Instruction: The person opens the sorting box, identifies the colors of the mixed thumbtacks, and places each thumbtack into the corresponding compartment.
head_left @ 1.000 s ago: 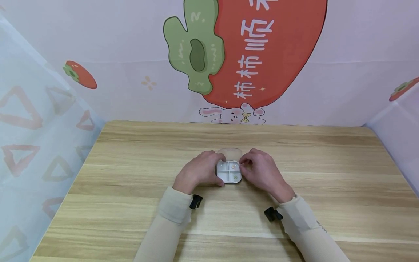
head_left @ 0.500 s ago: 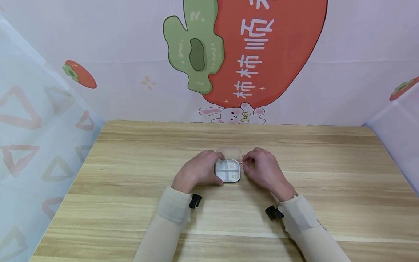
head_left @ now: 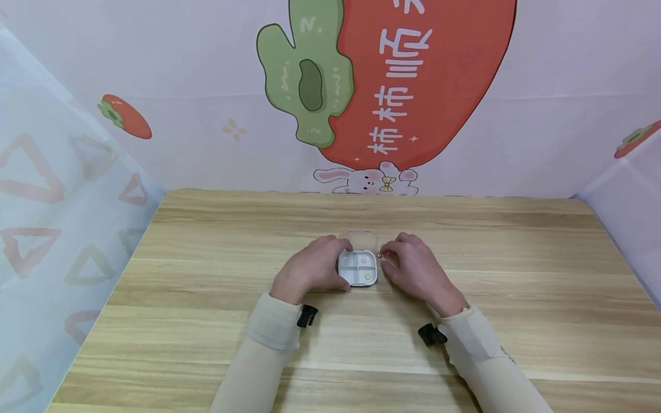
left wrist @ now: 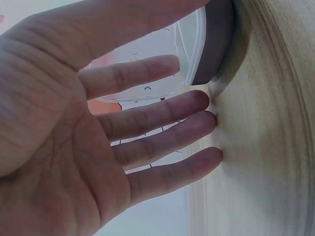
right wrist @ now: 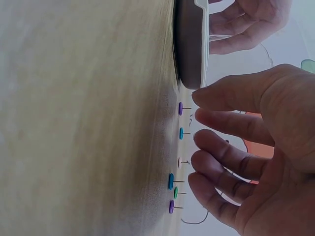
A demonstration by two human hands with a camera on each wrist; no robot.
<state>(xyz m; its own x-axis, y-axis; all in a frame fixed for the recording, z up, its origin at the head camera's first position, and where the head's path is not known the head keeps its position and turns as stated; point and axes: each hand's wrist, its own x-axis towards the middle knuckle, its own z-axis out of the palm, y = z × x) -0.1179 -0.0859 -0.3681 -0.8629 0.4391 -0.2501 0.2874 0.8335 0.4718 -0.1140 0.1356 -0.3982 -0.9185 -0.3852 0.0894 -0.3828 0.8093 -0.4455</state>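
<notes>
A small white pill box (head_left: 358, 268) with a dark base sits on the table, its clear lid (head_left: 361, 240) folded back. Its inside has four-way dividers; a pinkish thumbtack (head_left: 364, 260) lies in the back right compartment and a yellow-green thumbtack (head_left: 368, 276) in the front right one. My left hand (head_left: 315, 267) holds the box across its left side, thumb at the front and index finger at the back. Just right of the box my right hand (head_left: 415, 268) hovers with thumb and index finger apart, close to a thumbtack (head_left: 379, 255) on the table.
Several more thumbtacks stand points up on the wood beyond the box, among them a purple tack (right wrist: 180, 108), a blue tack (right wrist: 171, 181) and a green tack (right wrist: 176, 192). The wooden table (head_left: 232, 355) meets a printed cloth backdrop (head_left: 206, 143) behind.
My right hand has drawn back a little from the box's right edge, and its thumb and index finger have spread apart. My left hand stays on the box.
</notes>
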